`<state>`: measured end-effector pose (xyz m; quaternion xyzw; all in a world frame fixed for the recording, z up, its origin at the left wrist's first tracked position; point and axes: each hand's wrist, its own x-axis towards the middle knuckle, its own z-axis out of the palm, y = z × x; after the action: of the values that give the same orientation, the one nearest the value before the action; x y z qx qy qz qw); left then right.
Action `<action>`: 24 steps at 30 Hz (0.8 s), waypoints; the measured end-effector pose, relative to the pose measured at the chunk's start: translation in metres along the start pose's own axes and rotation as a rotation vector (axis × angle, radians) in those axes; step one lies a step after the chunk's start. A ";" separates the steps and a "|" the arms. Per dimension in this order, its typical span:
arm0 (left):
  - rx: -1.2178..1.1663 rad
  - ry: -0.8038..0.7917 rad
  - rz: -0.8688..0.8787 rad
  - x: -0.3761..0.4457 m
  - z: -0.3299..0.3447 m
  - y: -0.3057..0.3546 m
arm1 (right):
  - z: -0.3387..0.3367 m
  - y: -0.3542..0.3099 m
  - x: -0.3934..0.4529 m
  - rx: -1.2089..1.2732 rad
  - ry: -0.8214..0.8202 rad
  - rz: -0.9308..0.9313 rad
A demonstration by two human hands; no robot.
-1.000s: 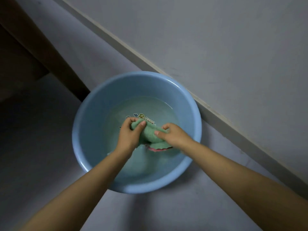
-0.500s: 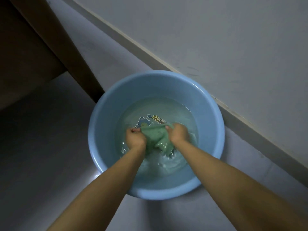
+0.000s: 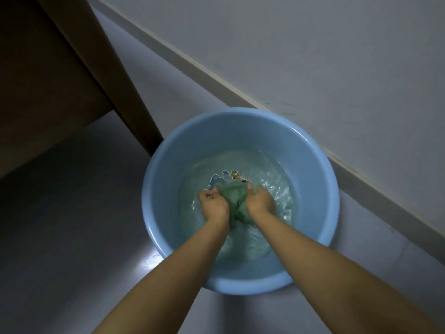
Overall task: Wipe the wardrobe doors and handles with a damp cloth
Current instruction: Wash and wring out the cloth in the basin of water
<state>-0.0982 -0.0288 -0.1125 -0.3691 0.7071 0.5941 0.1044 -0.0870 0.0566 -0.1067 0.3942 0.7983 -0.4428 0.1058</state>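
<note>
A green cloth [image 3: 234, 197] is bunched between my two hands, low in the rippling water of a round light-blue basin [image 3: 163, 189] on the floor. My left hand [image 3: 214, 204] grips the cloth's left side. My right hand [image 3: 260, 201] grips its right side, knuckles up. Part of the cloth hangs under the water between my wrists. A cartoon print shows on the basin's bottom just beyond the cloth.
A brown wooden furniture panel [image 3: 79, 75] rises at the upper left, its lower corner touching the basin's far left rim. A pale wall with a skirting board [image 3: 265, 97] runs diagonally behind the basin. Grey floor [image 3: 72, 225] spreads to the left.
My hands lowered the cloth from above the water down into it and drew closer together. The water now ripples. The view shifted so the basin sits further right and lower.
</note>
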 end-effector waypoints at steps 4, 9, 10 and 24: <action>-0.026 -0.168 0.094 -0.006 0.003 0.007 | 0.009 -0.023 -0.027 0.262 0.000 -0.207; -0.067 -0.304 0.161 -0.019 0.000 0.021 | 0.008 -0.023 -0.032 0.306 0.067 -0.333; -0.065 -0.319 0.148 -0.021 -0.001 0.020 | 0.007 -0.022 -0.032 0.272 0.080 -0.372; 0.263 -0.163 0.146 0.001 -0.028 0.019 | -0.021 0.006 0.006 -0.267 -0.070 -0.052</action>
<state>-0.1030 -0.0540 -0.0907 -0.2504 0.7928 0.5304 0.1657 -0.0833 0.0783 -0.1011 0.3400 0.8560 -0.3486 0.1734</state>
